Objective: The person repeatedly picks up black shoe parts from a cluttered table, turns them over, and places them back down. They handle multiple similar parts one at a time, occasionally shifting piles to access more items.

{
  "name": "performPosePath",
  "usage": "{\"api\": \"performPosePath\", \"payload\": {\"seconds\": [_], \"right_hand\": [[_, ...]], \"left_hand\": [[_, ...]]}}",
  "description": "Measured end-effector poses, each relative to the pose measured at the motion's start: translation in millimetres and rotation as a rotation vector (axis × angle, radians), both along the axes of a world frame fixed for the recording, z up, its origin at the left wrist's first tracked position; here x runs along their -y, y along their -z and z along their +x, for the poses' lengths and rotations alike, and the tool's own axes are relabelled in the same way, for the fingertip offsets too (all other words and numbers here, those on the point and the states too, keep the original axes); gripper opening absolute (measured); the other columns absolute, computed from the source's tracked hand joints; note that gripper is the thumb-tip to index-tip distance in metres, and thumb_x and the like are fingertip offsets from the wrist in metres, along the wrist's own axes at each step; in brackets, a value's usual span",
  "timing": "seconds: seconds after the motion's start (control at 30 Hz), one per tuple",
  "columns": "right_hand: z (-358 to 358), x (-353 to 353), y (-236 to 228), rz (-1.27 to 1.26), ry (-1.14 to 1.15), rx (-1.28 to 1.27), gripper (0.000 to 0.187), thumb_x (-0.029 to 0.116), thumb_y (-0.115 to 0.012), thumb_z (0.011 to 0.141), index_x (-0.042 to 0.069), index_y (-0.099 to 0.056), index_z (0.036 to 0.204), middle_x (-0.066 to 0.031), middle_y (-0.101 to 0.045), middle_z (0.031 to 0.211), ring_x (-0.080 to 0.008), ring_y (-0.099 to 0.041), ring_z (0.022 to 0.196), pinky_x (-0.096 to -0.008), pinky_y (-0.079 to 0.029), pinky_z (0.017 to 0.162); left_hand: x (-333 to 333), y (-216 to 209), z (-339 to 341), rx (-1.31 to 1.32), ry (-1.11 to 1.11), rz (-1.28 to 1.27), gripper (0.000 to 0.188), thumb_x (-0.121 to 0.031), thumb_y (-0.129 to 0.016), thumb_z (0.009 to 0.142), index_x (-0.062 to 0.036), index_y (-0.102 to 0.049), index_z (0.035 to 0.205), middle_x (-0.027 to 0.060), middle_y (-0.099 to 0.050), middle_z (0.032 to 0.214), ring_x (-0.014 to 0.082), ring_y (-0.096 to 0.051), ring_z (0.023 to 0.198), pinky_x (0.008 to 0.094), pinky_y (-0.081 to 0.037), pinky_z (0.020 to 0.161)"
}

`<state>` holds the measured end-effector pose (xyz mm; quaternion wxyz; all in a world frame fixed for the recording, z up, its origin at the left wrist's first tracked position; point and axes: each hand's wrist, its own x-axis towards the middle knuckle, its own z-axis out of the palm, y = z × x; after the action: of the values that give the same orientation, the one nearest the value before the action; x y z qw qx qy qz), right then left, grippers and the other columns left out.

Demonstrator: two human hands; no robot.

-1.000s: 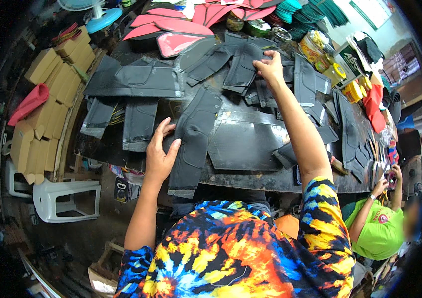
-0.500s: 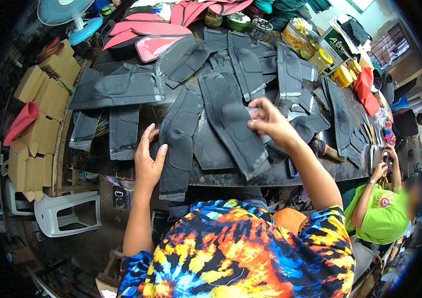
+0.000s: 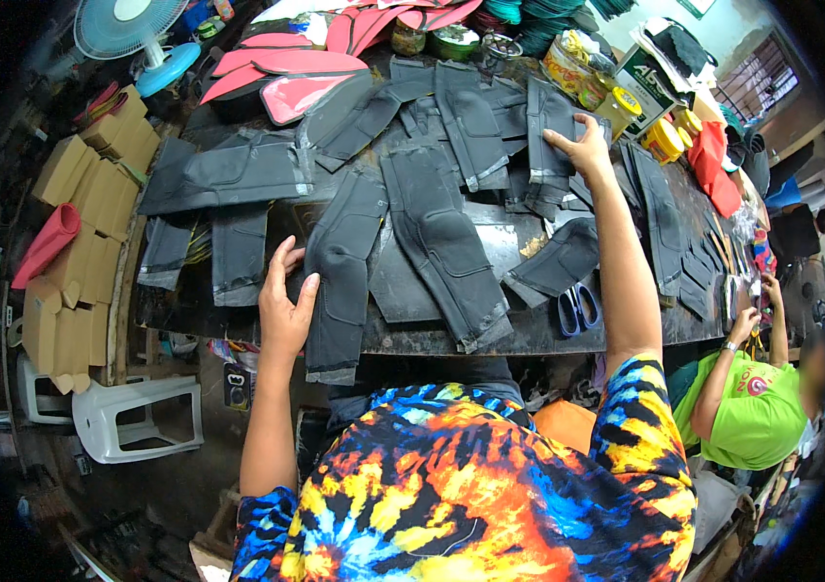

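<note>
On the table lie several dark grey padded fabric pieces with stitched, raised curved panels. My left hand [image 3: 286, 299], fingers apart, is at the left edge of one long piece [image 3: 339, 254] that hangs a little over the near edge. In the middle, another padded piece [image 3: 441, 247] slants toward me. My right hand [image 3: 584, 152] reaches to the far right, thumb and fingers spread over an upright-lying padded piece [image 3: 548, 118]; whether it touches the piece I cannot tell. Below my right forearm lie a curved padded piece [image 3: 563, 260] and blue-handled scissors [image 3: 579, 310].
Pink-and-black cut pieces [image 3: 310, 63] are heaped at the back. Yellow-lidded jars [image 3: 663, 141] stand at the far right. Cardboard boxes [image 3: 92, 223] line the left, with a white plastic stool [image 3: 141, 419] below. A person in a green shirt [image 3: 742, 412] works at the right.
My right hand has left the middle padded piece and moved away from me, up and right, to the far piece. My left hand stays nearly in place. The scissors now show more fully.
</note>
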<state>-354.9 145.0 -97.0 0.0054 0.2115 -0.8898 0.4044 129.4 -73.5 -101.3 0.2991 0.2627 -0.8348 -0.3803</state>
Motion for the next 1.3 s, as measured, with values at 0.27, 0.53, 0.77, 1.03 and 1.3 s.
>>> {"api": "performPosePath", "payload": {"seconds": [0.27,0.53,0.77,1.03,1.3], "right_hand": [[43.1,-34.9,-71.2,-0.899,-0.336,0.232,0.050,0.002,-0.063,0.099,0.002,-0.053,0.148,-0.0088,-0.070,0.114,-0.0108,-0.066,0.097,-0.0257,-0.054,0.083],[191.5,-110.8,-85.2,-0.528,-0.045,-0.354,0.048,0.000,-0.059,0.101,-0.006,-0.051,0.148,-0.0150,-0.059,0.144,-0.0196,-0.057,0.129,-0.0317,-0.044,0.109],[225.7,-138.1,-3.5,-0.470,-0.020,0.444,0.041,-0.007,-0.059,0.096,-0.003,-0.061,0.136,-0.0063,-0.064,0.126,-0.0096,-0.067,0.095,-0.0212,-0.051,0.081],[226.2,-140.1,-55.6,-0.274,-0.137,-0.095,0.034,0.001,-0.070,0.095,0.000,-0.068,0.129,0.0002,-0.060,0.106,-0.0051,-0.055,0.086,-0.0189,-0.046,0.079],[222.3,-137.9,-19.5,-0.297,-0.076,0.549,0.037,0.001,-0.073,0.093,-0.002,-0.064,0.129,0.0058,-0.060,0.078,-0.0017,-0.054,0.069,-0.0175,-0.043,0.065]], "left_hand": [[-0.6,-0.7,0.8,0.018,-0.002,-0.011,0.060,-0.011,-0.070,0.094,-0.0024,-0.048,0.149,0.0214,-0.067,0.127,0.0332,-0.066,0.117,0.0420,-0.049,0.105],[-1.3,-3.6,4.8,0.035,0.004,-0.050,0.059,-0.013,-0.069,0.095,-0.0012,-0.048,0.148,0.0233,-0.066,0.127,0.0349,-0.065,0.118,0.0434,-0.048,0.106],[0.5,-2.0,5.4,0.047,0.012,-0.059,0.060,-0.016,-0.070,0.095,-0.0015,-0.048,0.149,0.0234,-0.066,0.128,0.0359,-0.065,0.118,0.0438,-0.048,0.106],[0.4,-1.9,7.7,0.050,0.020,-0.017,0.059,-0.017,-0.067,0.098,-0.0029,-0.046,0.151,0.0229,-0.063,0.134,0.0333,-0.062,0.124,0.0428,-0.046,0.108],[0.0,-1.5,6.7,0.021,0.020,-0.062,0.061,-0.018,-0.071,0.094,-0.0005,-0.048,0.148,0.0244,-0.065,0.128,0.0371,-0.064,0.119,0.0443,-0.047,0.106]]}}
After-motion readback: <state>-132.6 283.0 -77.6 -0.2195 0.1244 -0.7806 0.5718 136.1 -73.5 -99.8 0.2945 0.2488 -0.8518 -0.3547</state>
